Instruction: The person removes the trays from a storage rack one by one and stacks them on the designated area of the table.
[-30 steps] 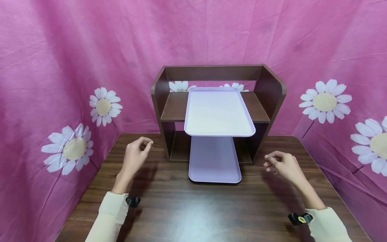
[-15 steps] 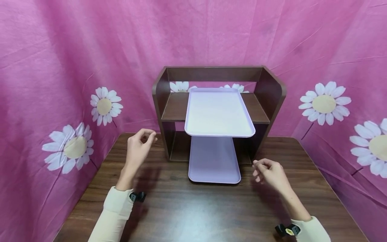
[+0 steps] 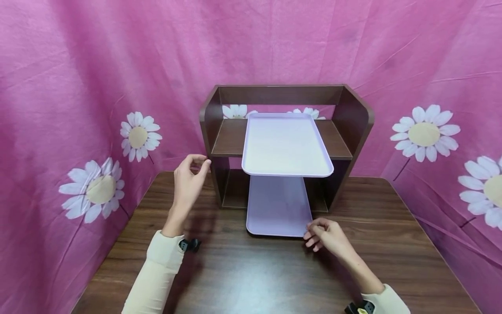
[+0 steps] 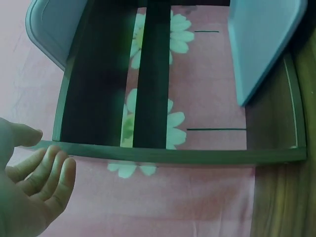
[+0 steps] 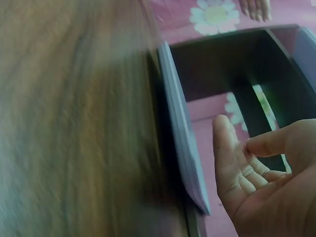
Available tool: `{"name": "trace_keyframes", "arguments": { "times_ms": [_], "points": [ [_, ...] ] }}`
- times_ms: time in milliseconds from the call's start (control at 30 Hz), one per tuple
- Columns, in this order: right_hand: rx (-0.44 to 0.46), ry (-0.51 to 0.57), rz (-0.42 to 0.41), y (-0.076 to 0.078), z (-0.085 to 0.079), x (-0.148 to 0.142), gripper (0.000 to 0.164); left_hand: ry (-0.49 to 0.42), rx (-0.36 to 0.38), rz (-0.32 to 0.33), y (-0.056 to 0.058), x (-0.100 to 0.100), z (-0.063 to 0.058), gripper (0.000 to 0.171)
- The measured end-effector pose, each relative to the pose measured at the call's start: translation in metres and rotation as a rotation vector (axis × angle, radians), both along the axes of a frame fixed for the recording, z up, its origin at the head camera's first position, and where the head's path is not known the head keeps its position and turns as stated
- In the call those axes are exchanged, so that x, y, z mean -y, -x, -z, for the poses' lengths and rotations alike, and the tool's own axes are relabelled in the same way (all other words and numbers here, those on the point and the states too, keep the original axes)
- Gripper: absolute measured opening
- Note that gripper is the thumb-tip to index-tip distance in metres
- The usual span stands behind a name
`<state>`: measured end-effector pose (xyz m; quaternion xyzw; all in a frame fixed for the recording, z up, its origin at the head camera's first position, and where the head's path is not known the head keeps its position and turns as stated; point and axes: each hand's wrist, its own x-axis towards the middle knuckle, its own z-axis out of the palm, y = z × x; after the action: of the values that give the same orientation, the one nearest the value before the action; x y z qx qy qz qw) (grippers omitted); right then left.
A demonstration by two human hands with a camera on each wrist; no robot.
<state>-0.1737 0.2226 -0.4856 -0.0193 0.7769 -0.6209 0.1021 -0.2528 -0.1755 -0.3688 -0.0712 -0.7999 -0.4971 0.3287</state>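
Two lilac trays sit in a dark brown two-tier shelf, the upper tray [image 3: 286, 144] on the middle board and the lower tray [image 3: 279, 209] at the bottom. Both jut out of the front. My right hand [image 3: 329, 237] is at the lower tray's front right corner, its fingers loosely bent; the right wrist view shows nothing between them and the tray edge [image 5: 182, 133] beside them. Close to the shelf's left side panel is my left hand [image 3: 189, 181], fingers relaxed. In the left wrist view its thumb and fingers lie near the panel edge [image 4: 173, 155]; contact cannot be told.
The brown shelf [image 3: 358, 115] stands at the back of a wood-grain table [image 3: 243, 270]. A pink cloth [image 3: 274, 39] with white daisies hangs behind and on both sides. Dark cameras are strapped at both wrists.
My right hand has moved left and towards me, to the lower tray's front corner. My left hand has moved forward and right, up to the shelf's left side. The trays have stayed put.
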Motion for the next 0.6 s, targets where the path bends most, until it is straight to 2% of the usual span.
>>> {"name": "trace_keyframes", "arguments": {
  "times_ms": [333, 600],
  "points": [
    [0.074, 0.071, -0.078, -0.003, 0.014, 0.022, 0.030, -0.057, 0.084, 0.046, 0.013, -0.006, -0.004, 0.044],
    [0.143, 0.138, -0.082, -0.008, 0.023, 0.032, 0.038, -0.130, 0.143, 0.140, 0.019, -0.013, -0.005, 0.059]
  ]
}}
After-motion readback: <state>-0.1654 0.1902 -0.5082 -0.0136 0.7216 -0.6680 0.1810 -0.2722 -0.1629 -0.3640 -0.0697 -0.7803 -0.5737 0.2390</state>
